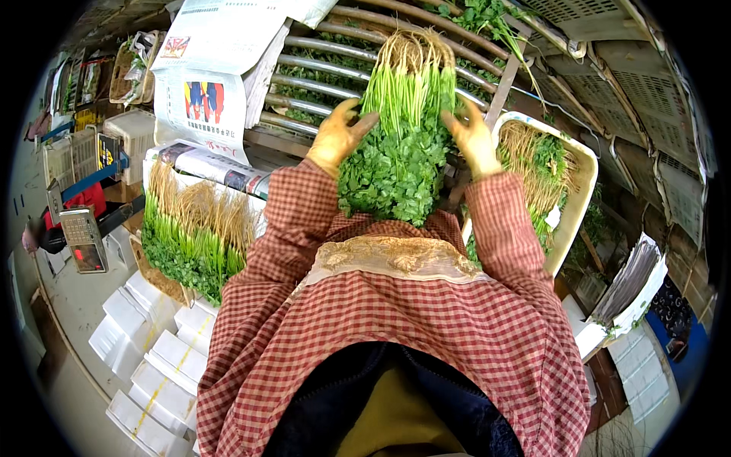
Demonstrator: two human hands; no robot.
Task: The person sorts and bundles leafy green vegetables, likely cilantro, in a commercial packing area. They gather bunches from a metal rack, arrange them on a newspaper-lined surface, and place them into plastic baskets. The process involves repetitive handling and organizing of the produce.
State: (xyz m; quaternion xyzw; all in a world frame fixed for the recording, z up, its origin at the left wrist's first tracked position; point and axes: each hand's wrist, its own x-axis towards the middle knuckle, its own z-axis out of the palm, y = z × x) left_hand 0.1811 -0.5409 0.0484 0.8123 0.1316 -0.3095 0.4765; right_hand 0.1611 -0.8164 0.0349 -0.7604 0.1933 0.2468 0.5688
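A thick bunch of fresh coriander (400,165) lies on a rack of metal bars (325,68) before me, its pale roots pointing away and its leaves towards my body. Against its left side is my left hand (338,136), in what looks like a yellow glove, with thumb and fingers apart. My right hand (473,137), similarly covered, is at the opposite side of the stems, its fingers also spread. Neither hand is closed around the bunch. My checked sleeves reach to both wrists.
Newspaper sheets (205,91) cover the rack's left part. Rooted coriander (194,211) fills a box at left; more lies in a cream tub (583,177) at right. White foam boxes (165,371), a scale display (84,240), plastic crates (645,85) and a paper stack (625,283) stand around.
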